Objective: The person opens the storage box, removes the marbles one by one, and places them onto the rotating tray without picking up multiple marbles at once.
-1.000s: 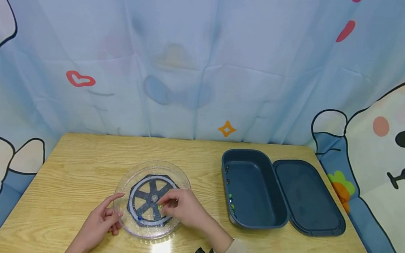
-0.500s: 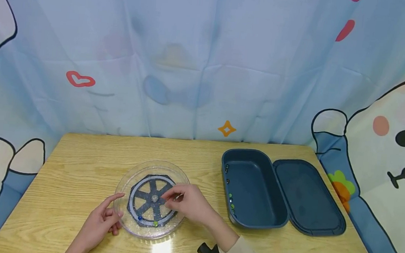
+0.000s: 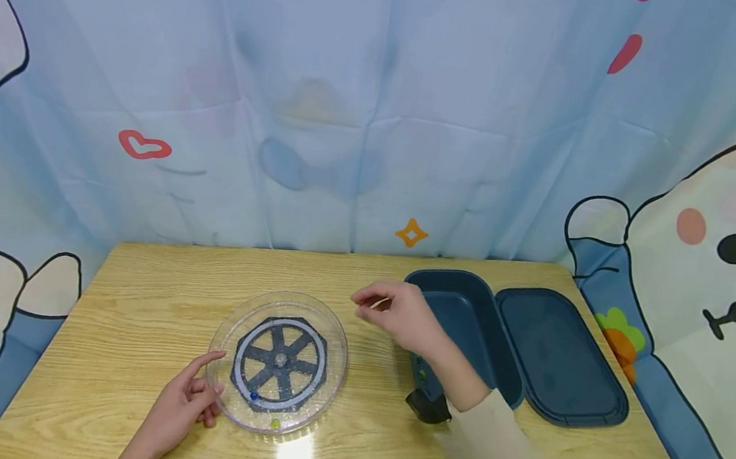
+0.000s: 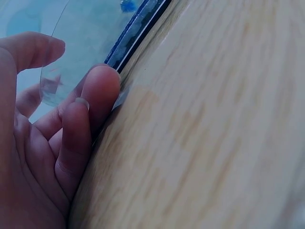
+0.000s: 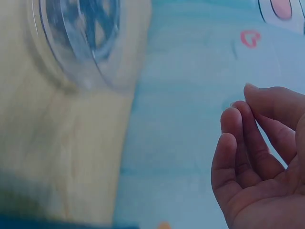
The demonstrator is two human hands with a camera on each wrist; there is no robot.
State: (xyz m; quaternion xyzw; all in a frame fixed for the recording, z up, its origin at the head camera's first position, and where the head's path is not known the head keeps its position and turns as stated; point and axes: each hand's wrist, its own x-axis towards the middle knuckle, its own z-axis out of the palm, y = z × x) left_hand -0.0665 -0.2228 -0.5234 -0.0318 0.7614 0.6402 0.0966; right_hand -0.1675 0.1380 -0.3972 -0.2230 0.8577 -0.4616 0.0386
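Observation:
My left hand [image 3: 182, 394] grips the rim of a clear round turntable [image 3: 333, 396] with a spoked dark base, thumb and index finger at its left edge. In the left wrist view, the turntable's clear edge [image 4: 71, 62] passes between them; other fingers are curled low by the tabletop. A blue marble [image 3: 254, 396] lies on the turntable, and a green marble [image 3: 275, 424] is near its front rim. Right of the turntable, my right hand [image 3: 402, 315] hovers in the air by the box's left wall. Its fingers are loosely bent, with nothing seen between the tips.
A dark blue box [image 3: 507, 368] holds marbles along its left wall; a green one [image 3: 423, 374] shows beside my forearm. Its lid [image 3: 562, 359] lies flat to the right. A black wrist device [image 3: 428, 407] hangs by my right sleeve. Behind the wooden table [image 3: 170, 277] hangs a printed curtain [image 3: 320, 107].
My right hand has left the green marble on the turntable and moved right and up toward the box. The green marble has rolled to the front rim. My left hand stays put.

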